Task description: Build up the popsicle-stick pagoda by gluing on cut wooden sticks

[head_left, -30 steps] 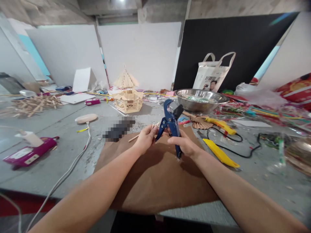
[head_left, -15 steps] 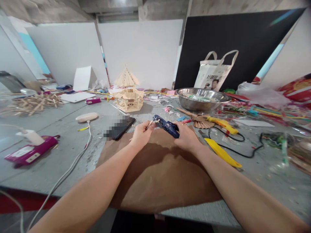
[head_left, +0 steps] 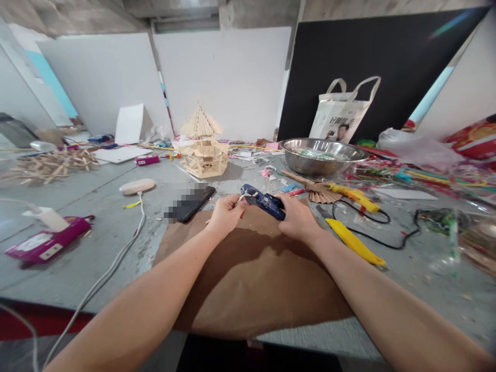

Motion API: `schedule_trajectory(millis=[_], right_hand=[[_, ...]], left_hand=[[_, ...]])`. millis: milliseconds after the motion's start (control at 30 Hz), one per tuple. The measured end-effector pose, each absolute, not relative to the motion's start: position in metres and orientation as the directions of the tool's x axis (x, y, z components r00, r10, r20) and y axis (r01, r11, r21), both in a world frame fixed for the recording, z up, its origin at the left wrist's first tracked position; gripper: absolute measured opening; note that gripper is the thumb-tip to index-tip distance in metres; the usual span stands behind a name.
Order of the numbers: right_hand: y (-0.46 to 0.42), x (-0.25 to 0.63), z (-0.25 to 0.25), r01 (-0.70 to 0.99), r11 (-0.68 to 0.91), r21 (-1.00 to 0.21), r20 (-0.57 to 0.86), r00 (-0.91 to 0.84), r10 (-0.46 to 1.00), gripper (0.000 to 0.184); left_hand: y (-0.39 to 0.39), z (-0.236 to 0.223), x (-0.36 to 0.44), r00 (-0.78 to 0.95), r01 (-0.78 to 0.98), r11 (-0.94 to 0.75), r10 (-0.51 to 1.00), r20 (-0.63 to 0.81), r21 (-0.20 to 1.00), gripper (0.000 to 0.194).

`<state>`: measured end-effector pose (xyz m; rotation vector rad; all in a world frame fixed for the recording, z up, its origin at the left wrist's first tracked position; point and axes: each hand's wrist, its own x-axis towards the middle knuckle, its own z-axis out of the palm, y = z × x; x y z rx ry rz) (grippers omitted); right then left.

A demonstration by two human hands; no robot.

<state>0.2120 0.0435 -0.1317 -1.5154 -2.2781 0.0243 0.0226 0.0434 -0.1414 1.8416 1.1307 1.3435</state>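
Observation:
My left hand is closed in a pinch on a thin pale wooden stick. The far part of that stick lies at the jaws of a dark blue hand cutter, whose exact kind is hard to make out. Around the cutter's handles my right hand is wrapped, and its palm side is hidden. Both hands are held over a brown sheet. Beyond them stands a small pagoda model built of pale sticks.
A black phone lies left of my hands, near a purple power strip. Loose sticks are heaped far left. To the right are a steel bowl, a yellow glue gun with a black cord, and a yellow-handled saw.
The stick and the cutter's jaws sit at a slightly different angle to each other. Both hands stay nearly where they were, and the camera view has shifted a little.

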Motion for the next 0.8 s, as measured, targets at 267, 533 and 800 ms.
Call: schedule_trajectory(millis=[267,533,800], right_hand=[[0.0436,0.2115,-0.1318,0.893,0.386,-0.230,0.301,-0.312,0.901,0.053],[0.0423,0.2107,-0.1312,0.908,0.368,-0.201,0.279,-0.307,0.910,0.048],[0.0397,0.2064,-0.1267,0.933,0.334,-0.134,0.261,-0.292,0.920,0.041]], left_hand=[[0.0423,-0.1391,0.0237,0.116,0.285,-0.446,0.894,0.432,0.848,0.043],[0.0442,-0.1409,0.0230,0.127,0.262,-0.454,0.891,0.436,0.852,0.031],[0.0449,-0.1425,0.0253,0.065,0.265,-0.442,0.895,0.442,0.857,0.019]])
